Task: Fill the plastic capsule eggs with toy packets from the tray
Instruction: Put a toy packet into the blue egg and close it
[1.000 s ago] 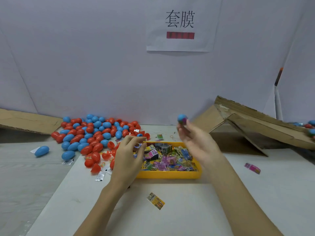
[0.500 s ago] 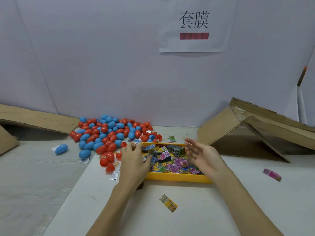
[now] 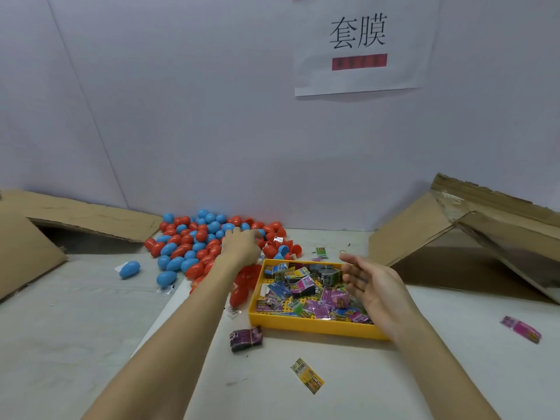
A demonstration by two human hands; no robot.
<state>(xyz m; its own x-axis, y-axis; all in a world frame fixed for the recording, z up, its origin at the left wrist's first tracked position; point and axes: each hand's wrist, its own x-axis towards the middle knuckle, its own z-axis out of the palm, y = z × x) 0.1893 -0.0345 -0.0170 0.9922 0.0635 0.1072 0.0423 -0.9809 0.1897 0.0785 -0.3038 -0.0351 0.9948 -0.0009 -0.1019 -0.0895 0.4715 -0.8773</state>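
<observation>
A heap of red and blue capsule eggs [image 3: 194, 241] lies at the back left of the table. My left hand [image 3: 241, 245] reaches into the heap's right side, fingers bent down over the eggs; what they touch or hold is hidden. A yellow tray [image 3: 306, 324] full of colourful toy packets [image 3: 306, 287] sits in the middle. My right hand [image 3: 368, 281] hovers over the tray's right end, palm turned left, fingers relaxed and holding nothing.
Loose packets lie on the table: a dark bundle [image 3: 246, 338], a yellow one [image 3: 307, 375], a pink one [image 3: 520, 329], a green one [image 3: 321, 252]. One blue egg [image 3: 129, 269] sits apart at left. Cardboard flaps [image 3: 472, 225] lean at both sides against the white wall.
My right hand held a blue egg up a second ago and is now empty over the tray. My left hand moved from the tray's left edge back into the egg heap.
</observation>
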